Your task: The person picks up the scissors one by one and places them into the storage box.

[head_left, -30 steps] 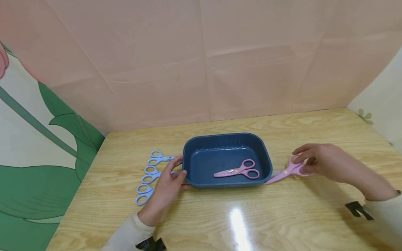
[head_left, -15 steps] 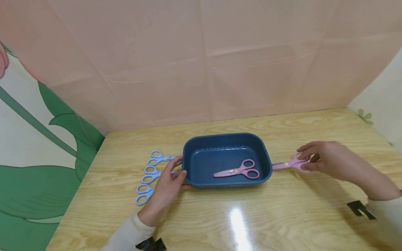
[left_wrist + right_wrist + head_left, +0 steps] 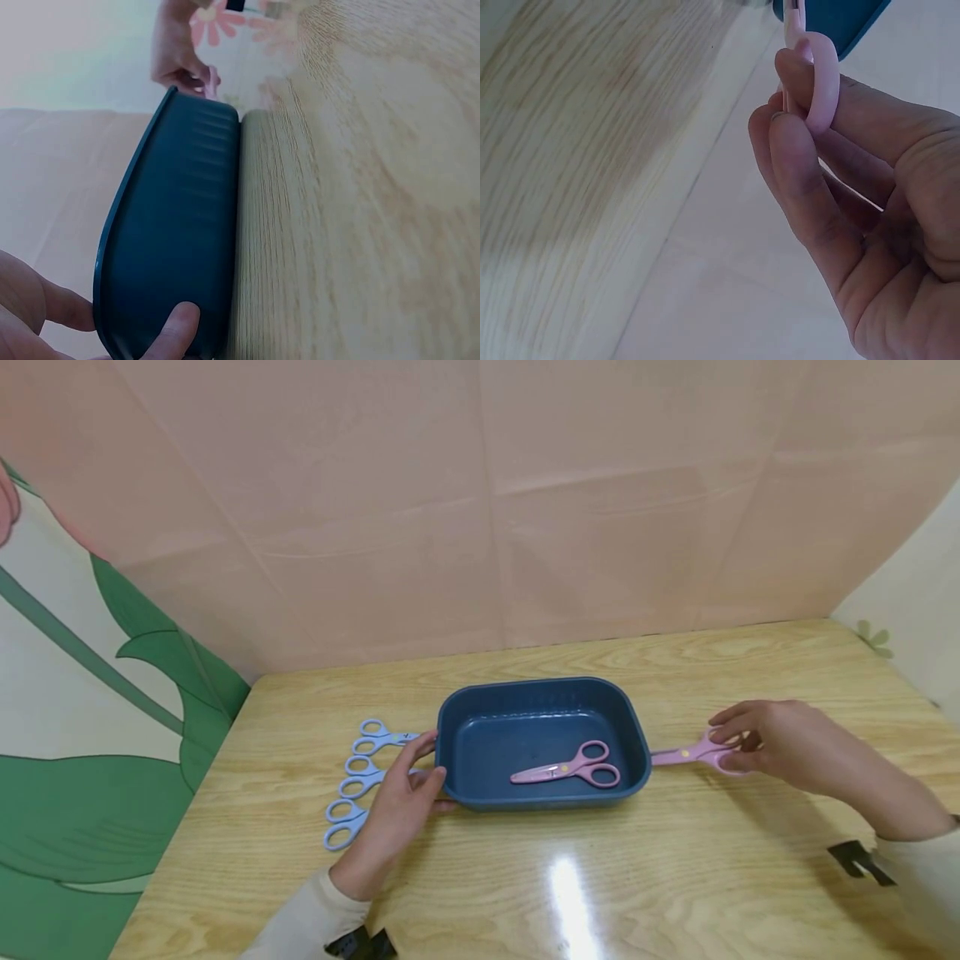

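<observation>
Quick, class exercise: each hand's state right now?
Left hand: holding the left end of the blue tray.
Right hand: holding pink scissors by the handle, outside the tray.

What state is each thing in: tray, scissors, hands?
Blue tray: upright, one pair of scissors inside.
Pink scissors in the tray: lying closed.
Held pink scissors: blades look closed, tips hidden.
Far blue scissors: lying flat, tips hidden.
Middle blue scissors: flat, blades mostly hidden.
Near blue scissors: flat, blades mostly hidden.
Left hand: gripping the tray.
Right hand: pinching a handle.
</observation>
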The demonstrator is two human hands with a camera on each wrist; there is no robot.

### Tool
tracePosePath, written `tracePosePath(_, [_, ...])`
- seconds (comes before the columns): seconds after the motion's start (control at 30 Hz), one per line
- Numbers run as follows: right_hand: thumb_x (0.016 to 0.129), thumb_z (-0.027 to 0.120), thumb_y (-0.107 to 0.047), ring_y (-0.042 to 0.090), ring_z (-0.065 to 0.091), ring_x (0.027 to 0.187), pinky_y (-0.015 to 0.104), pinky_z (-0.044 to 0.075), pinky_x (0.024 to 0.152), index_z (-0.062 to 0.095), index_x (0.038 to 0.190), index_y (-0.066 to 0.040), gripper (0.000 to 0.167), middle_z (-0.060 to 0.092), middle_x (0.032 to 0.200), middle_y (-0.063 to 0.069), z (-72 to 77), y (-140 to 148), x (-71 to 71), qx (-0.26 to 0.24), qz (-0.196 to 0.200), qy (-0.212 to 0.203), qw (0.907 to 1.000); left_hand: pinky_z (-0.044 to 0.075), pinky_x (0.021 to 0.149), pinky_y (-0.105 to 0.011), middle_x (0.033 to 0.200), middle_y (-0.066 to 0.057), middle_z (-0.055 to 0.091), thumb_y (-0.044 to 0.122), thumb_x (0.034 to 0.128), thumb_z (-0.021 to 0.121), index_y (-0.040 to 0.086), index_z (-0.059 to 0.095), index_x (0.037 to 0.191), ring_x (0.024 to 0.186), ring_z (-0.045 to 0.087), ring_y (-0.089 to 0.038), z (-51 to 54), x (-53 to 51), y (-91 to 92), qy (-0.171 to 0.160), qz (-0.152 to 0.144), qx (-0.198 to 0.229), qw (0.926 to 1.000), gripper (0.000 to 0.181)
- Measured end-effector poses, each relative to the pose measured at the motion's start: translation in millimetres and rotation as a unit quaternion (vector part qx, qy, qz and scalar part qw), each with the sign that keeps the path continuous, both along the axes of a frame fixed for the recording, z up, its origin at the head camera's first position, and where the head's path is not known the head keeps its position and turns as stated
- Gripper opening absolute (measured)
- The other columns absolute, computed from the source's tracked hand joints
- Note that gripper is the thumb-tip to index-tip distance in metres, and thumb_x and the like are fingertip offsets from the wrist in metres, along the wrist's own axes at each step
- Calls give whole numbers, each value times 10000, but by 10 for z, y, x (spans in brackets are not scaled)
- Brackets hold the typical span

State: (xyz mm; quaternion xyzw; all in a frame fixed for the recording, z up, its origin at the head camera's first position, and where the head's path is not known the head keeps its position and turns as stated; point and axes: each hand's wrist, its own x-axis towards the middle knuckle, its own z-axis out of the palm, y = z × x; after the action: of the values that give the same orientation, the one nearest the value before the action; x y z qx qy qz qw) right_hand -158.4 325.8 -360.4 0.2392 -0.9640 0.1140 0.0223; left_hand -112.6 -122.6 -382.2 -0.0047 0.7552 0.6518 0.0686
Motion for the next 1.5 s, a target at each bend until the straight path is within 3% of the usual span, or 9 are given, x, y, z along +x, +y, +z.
tracePosePath(0.3, [695,895,-216,-18,637,665,231,511,591,790,923,-189,252,756,1079,59,-5,9,12,200,42,317,9993,621,771,-428,1519,-166,408,14,1019,496,119,382,1509,1139,628,-369,-5,-11,5,-60,38,-90,9999,514])
tracePosePath(0.5, [704,887,-282,176,716,795,413,561,695,794,905,-287,221,754,1127,29,25,11,32,415,-49,357,9985,621,773,-425,1521,-157,406,13,1020,494,124,380,1510,1141,626,-369,-17,-23,-1,-76,47,-89,9999,515])
tracePosePath(0.67, [723,877,-328,243,726,845,498,563,742,791,906,-317,203,745,1164,50,42,2,39,384,-175,206,9989,620,776,-420,1528,-156,401,20,1021,494,126,375,1514,1147,625,-364,-13,-25,-7,-69,28,-87,9999,518])
tracePosePath(0.9, [715,878,-352,212,717,809,429,554,687,794,902,-295,213,746,1166,55,54,1,50,383,-248,281,9986,620,758,-420,1522,-181,403,17,1020,497,99,376,1512,1121,633,-350,-9,-2,-8,3,-17,-76,10000,513])
tracePosePath(1.13, [707,883,-331,307,734,867,510,565,720,791,882,-317,199,754,1140,59,54,34,49,289,-138,454,9985,622,757,-413,1524,-163,406,22,1021,499,122,380,1512,1131,632,-363,-8,-18,-8,-39,20,-88,10000,515])
tracePosePath(1.27, [712,880,-322,272,734,847,483,566,695,792,897,-321,205,753,1147,41,66,55,48,333,-108,454,9984,622,761,-417,1522,-162,405,18,1020,500,122,379,1512,1136,629,-365,-12,-16,-10,-31,9,-72,10000,518])
tracePosePath(1.5, [747,856,-360,231,728,836,433,550,670,797,936,-296,208,738,1193,43,114,91,48,339,-383,333,9981,620,765,-428,1523,-174,401,16,1020,501,106,379,1510,1120,634,-346,1,9,-9,6,-28,-38,10000,513])
